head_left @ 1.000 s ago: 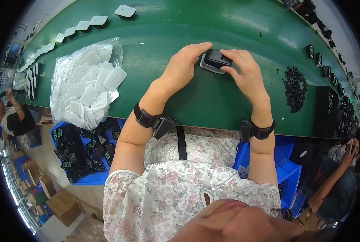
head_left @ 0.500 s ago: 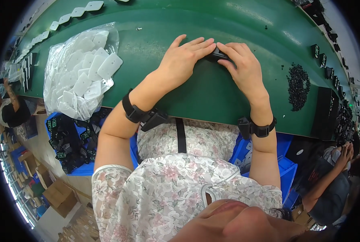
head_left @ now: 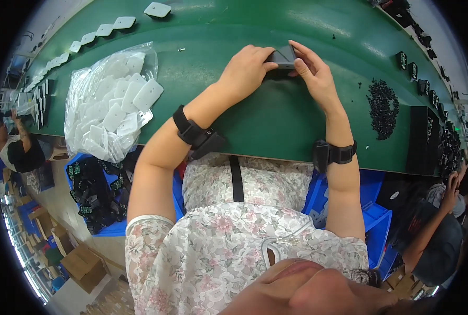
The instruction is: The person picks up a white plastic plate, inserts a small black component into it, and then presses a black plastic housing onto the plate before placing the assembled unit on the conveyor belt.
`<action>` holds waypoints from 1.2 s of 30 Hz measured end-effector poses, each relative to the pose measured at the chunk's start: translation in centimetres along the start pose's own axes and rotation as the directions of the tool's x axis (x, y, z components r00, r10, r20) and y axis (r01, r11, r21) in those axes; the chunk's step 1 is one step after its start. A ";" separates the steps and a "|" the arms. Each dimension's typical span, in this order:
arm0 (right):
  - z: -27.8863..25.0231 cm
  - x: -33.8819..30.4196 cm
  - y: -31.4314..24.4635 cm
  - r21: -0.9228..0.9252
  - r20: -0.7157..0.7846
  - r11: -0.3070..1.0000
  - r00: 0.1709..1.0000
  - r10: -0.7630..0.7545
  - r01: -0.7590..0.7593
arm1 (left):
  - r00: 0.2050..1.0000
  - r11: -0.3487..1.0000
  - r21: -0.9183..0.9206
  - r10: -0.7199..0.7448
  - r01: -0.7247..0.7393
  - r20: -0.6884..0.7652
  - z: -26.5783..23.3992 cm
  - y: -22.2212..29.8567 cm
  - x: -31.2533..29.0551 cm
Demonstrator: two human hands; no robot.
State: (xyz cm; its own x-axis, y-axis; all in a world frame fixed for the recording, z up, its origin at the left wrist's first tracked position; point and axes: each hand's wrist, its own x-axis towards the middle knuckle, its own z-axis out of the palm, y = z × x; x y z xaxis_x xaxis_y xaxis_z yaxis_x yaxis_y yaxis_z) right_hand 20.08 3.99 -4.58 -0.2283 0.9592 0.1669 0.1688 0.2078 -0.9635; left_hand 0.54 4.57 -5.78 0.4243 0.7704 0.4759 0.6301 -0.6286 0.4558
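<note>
We hold a small dark block between both hands over the green bench.

Our left hand (head_left: 244,71) and right hand (head_left: 312,73) pinch the dark block (head_left: 283,56) from either side, fingers curled around its ends, just above the bench (head_left: 276,121). Well off to the left of our hands lies a clear bag of white plates (head_left: 110,102); to the right, a heap of small black parts (head_left: 383,107).

A small dark rectangular part (head_left: 282,56) is gripped between the left hand (head_left: 246,69) and right hand (head_left: 313,76) above the green table (head_left: 255,121), with a clear bag of white plates (head_left: 110,102) lying well to the left and a heap of small black pieces (head_left: 383,107) to the right.
</note>
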 end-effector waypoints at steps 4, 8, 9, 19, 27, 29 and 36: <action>0.4 -0.1 -0.6 0.192 0.021 0.981 1.000 0.006 -0.010 | 0.982 0.922 -0.351 -0.186 0.165 -0.027 0.6 0.9 -0.4; -0.1 0.0 -0.4 0.113 -0.002 0.994 1.000 0.003 -0.003 | 0.914 0.740 -0.537 -0.352 0.405 0.204 -0.4 2.6 0.0; 0.0 0.0 -0.7 0.145 -0.014 0.989 1.000 -0.010 0.012 | 0.920 0.732 -0.560 -0.342 0.388 0.191 -0.5 3.0 -0.1; 0.6 -0.6 -1.4 0.085 -0.072 0.994 0.995 -0.063 0.069 | 0.948 0.803 -0.527 -0.318 0.277 0.013 -0.7 3.3 -0.4; 1.6 -0.6 -2.2 0.211 -0.089 0.975 0.995 -0.046 0.064 | 0.864 0.545 -0.717 -0.477 0.434 0.161 -1.0 3.9 -0.1; 1.8 -0.6 -2.5 0.274 -0.078 0.961 0.997 -0.027 0.048 | 0.840 0.474 -0.757 -0.511 0.450 0.179 -1.1 3.9 0.1; 0.4 -0.6 -1.5 0.072 0.077 0.994 0.993 -0.086 0.080 | 0.957 0.846 -0.468 -0.290 0.254 -0.006 -1.1 3.2 -0.6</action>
State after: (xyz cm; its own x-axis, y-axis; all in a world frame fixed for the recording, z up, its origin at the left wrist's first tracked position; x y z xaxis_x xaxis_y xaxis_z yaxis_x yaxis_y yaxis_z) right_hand 19.60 3.01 -3.37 -0.3152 0.9202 0.2323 0.0802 0.2697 -0.9596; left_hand 1.56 2.00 -3.77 0.2199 0.9189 0.3275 0.3364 -0.3866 0.8587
